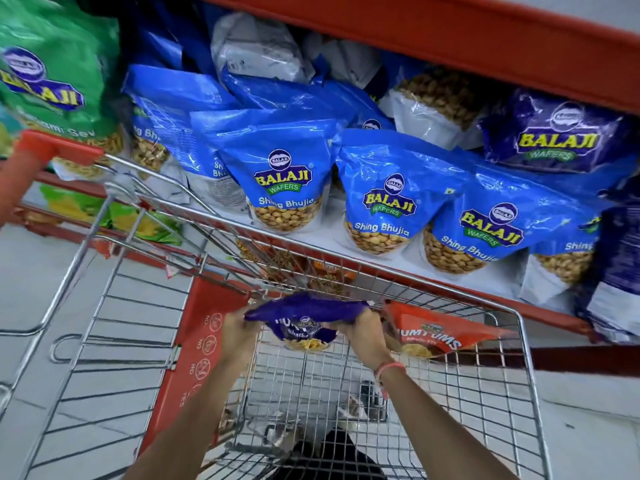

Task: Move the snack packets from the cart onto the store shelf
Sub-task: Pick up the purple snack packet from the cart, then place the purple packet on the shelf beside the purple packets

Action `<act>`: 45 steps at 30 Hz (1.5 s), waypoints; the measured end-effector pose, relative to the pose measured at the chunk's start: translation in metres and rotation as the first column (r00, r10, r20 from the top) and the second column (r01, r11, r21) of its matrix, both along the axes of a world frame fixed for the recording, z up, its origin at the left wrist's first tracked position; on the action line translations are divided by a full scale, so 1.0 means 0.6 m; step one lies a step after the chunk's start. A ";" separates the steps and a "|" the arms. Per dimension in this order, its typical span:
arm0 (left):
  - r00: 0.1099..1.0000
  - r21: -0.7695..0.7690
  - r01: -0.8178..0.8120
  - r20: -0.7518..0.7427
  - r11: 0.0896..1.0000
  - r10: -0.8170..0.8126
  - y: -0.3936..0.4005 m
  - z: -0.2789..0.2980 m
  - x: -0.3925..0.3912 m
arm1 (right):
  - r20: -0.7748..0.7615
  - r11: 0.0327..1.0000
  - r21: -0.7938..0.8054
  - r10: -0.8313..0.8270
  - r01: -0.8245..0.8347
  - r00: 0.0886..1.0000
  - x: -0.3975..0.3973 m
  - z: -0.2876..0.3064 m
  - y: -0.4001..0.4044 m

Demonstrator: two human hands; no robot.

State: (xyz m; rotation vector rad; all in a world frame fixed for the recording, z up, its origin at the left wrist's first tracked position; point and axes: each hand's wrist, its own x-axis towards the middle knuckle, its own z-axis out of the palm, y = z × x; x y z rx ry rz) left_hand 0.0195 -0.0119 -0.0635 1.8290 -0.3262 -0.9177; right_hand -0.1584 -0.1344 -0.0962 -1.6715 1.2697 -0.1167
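A purple snack packet (304,318) hangs inside the wire cart (519,358), near its far end. My left hand (239,329) grips the packet's left top corner and my right hand (363,332) grips its right top corner. An orange snack packet (436,336) leans against the cart's far right wall, just right of my right hand. Behind the cart, the store shelf (408,261) carries several blue Shing Bhujia packets (384,199) standing upright, with a purple Balaji packet (557,133) at the right.
A red shelf board (485,39) overhangs the blue packets from above. A green packet (55,84) stands at the shelf's left. The cart's red handle (52,147) and red child-seat flap (204,341) lie to my left. Lower shelves hold more packets behind the cart.
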 end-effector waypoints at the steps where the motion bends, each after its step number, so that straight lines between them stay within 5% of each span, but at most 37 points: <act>1: 1.000 -0.042 -0.010 -0.001 0.999 0.009 0.000 0.017 0.005 | 0.050 1.000 -0.003 -0.005 0.005 0.999 -0.001 0.018 0.003; 6: 0.996 -0.224 -0.086 -0.035 0.971 0.080 -0.003 0.122 0.004 | 0.306 0.994 -0.033 -0.092 0.107 0.948 -0.002 0.140 0.002; 16: 0.995 -0.665 -0.071 0.003 0.744 0.098 -0.085 0.396 -0.016 | 0.736 0.966 -0.091 -0.099 0.242 0.669 -0.003 0.411 -0.036; 30: 0.998 -0.869 0.066 0.059 0.491 -0.030 -0.237 0.732 -0.057 | 0.964 0.885 -0.179 0.071 0.429 0.257 -0.029 0.736 -0.156; 35: 0.993 -0.862 0.012 -0.049 0.506 -0.107 -0.333 0.795 -0.061 | 0.984 0.867 -0.147 0.077 0.476 0.163 -0.032 0.809 -0.218; 45: 0.976 -0.803 -0.023 -0.147 0.596 -0.160 -0.470 0.782 -0.053 | 0.974 0.848 -0.046 -0.079 0.527 0.212 -0.021 0.798 -0.358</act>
